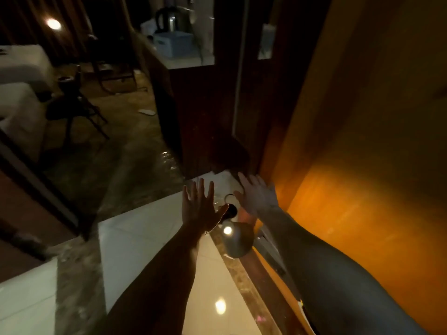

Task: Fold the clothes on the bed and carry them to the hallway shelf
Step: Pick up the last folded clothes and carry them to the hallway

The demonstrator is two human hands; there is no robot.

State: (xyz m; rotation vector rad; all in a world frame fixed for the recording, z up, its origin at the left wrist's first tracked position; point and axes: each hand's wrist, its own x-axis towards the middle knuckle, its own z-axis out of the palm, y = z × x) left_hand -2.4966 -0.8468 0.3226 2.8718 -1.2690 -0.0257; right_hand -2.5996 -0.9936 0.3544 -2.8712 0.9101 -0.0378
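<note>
Your view is dim and warm-toned, and most of what it shows is hard surface. Under your arms lies a glossy pale tile floor [150, 238] with a darker mottled stone border [244, 281] running along its right edge; a ceiling light glints off the polish. To your right stands a smooth orange-brown wooden panel [362, 165], glowing brightest low down near your forearm. Ahead of it a dark ribbed wooden wall [205, 105] rises to a pale ledge holding a light blue slatted basket [173, 43] and a shiny metal kettle [169, 19]. Between your hands, on the floor, sits a rounded, dull metallic object [238, 240] with a dark circular opening beyond it; what it is cannot be told.

Far left, white bedding [17, 93] shows soft and rumpled on the bed, and a dark spindly chair [72, 105] stands beside it on the patterned floor. No folded clothes can be made out in this light, either on the bed or near you.

Both of your arms reach forward and down, bare to the elbow. Your left hand [200, 209] is spread wide, fingers straight and fanned, its back toward you, holding nothing. Your right hand [257, 194] is likewise flat and splayed, fingers pointing up and left toward the foot of the ribbed wall, close beside the wooden panel, and it grips nothing. The two hands are near each other but apart.
</note>
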